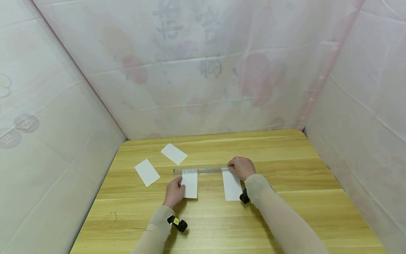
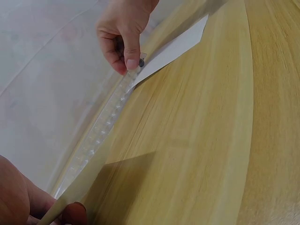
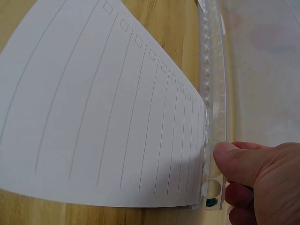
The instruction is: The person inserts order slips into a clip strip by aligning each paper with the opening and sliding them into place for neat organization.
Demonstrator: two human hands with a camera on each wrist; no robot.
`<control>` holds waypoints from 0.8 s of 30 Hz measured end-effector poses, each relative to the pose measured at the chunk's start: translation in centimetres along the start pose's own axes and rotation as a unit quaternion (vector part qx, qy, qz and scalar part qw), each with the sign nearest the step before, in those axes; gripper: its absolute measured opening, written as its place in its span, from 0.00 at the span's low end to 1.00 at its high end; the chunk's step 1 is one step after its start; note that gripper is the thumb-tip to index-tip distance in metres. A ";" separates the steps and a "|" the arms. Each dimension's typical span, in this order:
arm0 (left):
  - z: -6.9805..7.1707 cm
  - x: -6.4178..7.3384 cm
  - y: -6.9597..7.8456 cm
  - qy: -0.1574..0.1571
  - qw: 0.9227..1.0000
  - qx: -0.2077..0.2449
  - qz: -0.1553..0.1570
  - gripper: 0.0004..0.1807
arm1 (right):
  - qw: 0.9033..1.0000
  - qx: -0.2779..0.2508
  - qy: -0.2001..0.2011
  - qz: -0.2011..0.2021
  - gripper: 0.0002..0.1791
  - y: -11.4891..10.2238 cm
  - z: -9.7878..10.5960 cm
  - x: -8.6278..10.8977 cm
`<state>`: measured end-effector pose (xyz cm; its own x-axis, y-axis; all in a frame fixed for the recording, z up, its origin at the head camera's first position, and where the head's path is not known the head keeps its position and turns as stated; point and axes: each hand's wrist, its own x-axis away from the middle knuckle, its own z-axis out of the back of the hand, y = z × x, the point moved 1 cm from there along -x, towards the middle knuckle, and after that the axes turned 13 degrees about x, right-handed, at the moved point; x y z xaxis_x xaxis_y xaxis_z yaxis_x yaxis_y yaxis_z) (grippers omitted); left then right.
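Observation:
A clear plastic ticket rail (image 1: pixel 209 170) with a row of round clear beads lies crosswise on the table. Two white paper slips hang from its near side, a left slip (image 1: pixel 190 187) and a right slip (image 1: pixel 232 188). In the right wrist view the right slip (image 3: pixel 108 117) shows printed lines and small boxes, its edge at the rail. My left hand (image 1: pixel 174 192) pinches the left slip by its left edge; in the left wrist view that slip is lifted off the table. My right hand (image 1: pixel 242 168) grips the rail's right end between thumb and fingers.
Two more white slips lie on the wooden table (image 1: pixel 285 218), one slip (image 1: pixel 147 173) at the left and another slip (image 1: pixel 174 153) behind the rail. Pale printed curtains (image 1: pixel 203 88) enclose the table at the back and both sides.

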<state>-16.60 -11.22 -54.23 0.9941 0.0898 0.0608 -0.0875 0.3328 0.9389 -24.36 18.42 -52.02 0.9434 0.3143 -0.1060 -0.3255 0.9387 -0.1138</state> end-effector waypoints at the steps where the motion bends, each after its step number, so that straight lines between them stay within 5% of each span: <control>1: 0.0 0.0 0.0 -0.001 1.000 0.000 0.000 0.23 | 1.000 0.000 0.000 0.000 0.07 0.0 0.0 0.0; 24: -0.7 0.0 -0.3 -0.005 1.000 -0.005 -0.006 0.23 | 1.000 0.004 -0.004 -0.005 0.07 0.0 0.0 -0.1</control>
<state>-16.64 -10.65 -54.71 0.9957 0.0762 0.0523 -0.0755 0.3442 0.9359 -24.43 18.39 -52.04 0.9468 0.3067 -0.0978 -0.3165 0.9425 -0.1076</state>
